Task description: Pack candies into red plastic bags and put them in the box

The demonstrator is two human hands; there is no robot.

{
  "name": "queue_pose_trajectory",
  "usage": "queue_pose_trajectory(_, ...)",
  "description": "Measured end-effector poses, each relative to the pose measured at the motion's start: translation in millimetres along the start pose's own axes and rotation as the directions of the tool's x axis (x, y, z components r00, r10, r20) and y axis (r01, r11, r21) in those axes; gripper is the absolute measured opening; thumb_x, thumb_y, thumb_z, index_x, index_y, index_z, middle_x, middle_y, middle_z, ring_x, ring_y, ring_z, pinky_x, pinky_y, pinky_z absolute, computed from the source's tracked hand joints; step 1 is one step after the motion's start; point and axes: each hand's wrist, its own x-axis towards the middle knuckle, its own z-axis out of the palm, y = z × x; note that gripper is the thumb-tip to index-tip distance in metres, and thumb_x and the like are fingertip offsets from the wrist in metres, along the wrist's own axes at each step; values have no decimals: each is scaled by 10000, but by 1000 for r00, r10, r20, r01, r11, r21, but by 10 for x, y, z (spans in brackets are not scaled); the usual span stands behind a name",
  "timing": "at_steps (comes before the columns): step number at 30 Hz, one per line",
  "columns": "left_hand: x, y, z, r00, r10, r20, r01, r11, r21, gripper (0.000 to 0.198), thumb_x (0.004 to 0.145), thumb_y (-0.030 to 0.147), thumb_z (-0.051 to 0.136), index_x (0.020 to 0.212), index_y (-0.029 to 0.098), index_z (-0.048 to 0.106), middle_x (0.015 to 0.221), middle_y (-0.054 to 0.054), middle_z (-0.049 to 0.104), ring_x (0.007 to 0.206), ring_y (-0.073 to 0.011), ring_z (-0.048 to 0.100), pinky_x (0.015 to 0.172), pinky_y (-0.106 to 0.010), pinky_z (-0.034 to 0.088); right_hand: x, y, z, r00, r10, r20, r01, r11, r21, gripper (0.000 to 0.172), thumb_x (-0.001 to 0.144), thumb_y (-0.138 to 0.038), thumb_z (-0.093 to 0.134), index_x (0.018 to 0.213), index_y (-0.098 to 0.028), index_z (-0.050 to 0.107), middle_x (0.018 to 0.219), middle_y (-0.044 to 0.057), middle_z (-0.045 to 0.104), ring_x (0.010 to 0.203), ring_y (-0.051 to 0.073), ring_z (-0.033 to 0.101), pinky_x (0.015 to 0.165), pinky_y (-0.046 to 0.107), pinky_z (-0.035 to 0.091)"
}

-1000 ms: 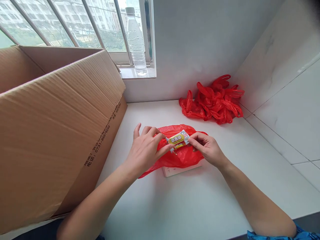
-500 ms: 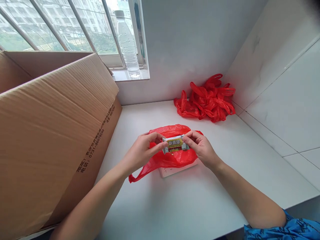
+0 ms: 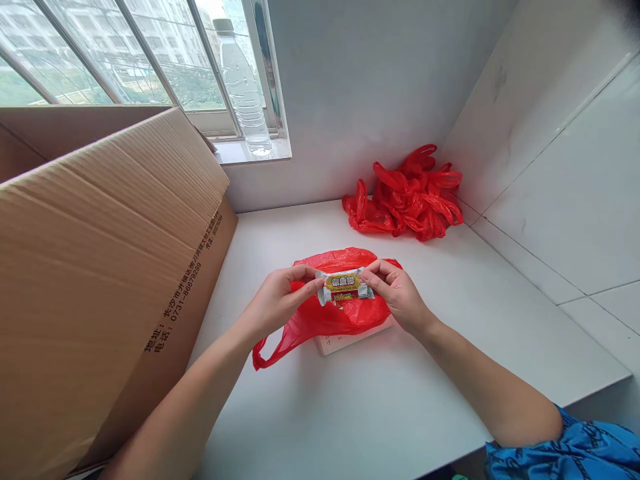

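Between my two hands is a small wrapped snack packet (image 3: 344,287), white at the ends with a yellow and dark red label facing up. My left hand (image 3: 285,297) pinches its left end between thumb and fingers. The right end is pinched by my right hand (image 3: 397,293). Beneath the packet a red plastic bag (image 3: 320,320) lies spread, its mouth open toward me and one handle loop trailing left. Under the bag's near edge, part of a pale notebook or pad (image 3: 335,344) with small writing shows; the rest of it is covered.
A large open cardboard box (image 3: 125,267) stands at the left. A heap of red plastic bags (image 3: 410,197) lies at the back by the wall. On the window sill stands a clear water bottle (image 3: 245,93). The white tabletop (image 3: 280,420) ends at the lower right.
The view has shifted slightly, so the scene sits a little further left. Both hands still hold the packet, whose label is now turned more squarely toward me.
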Motion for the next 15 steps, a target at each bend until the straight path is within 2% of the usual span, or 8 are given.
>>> queue_pose_trajectory(9, 10, -44, 0, 1000, 4, 3, -4, 1000, -10, 366, 954, 522, 534, 938, 202, 712, 962, -22, 734, 879, -186, 637, 784, -285, 456, 5, 18, -12, 999, 38, 18, -38, 998, 40, 273, 865, -471, 712, 846, -212, 631, 800, -4, 693, 718, 135, 633, 673, 253, 534)
queue_pose_trajectory(12, 11, -65, 13, 1000, 13, -6, -14, 1000, -10, 356, 955, 519, 534, 945, 209, 707, 951, -14, 731, 876, -182, 632, 780, -283, 456, -4, 9, -4, 994, 73, 86, -77, 996, 50, 287, 889, -502, 664, 979, -234, 617, 867, 10, 714, 750, 156, 663, 695, 287, 560)
queue_pose_trajectory(15, 3, -56, 35, 999, 42, -14, -41, 999, 23, 344, 963, 509, 527, 925, 219, 709, 927, 3, 728, 857, -169, 629, 769, -271, 450, -9, 10, -9, 977, 93, 191, -89, 996, -27, 347, 873, -490, 679, 1108, -246, 604, 980, 31, 720, 849, 188, 694, 777, 342, 584)
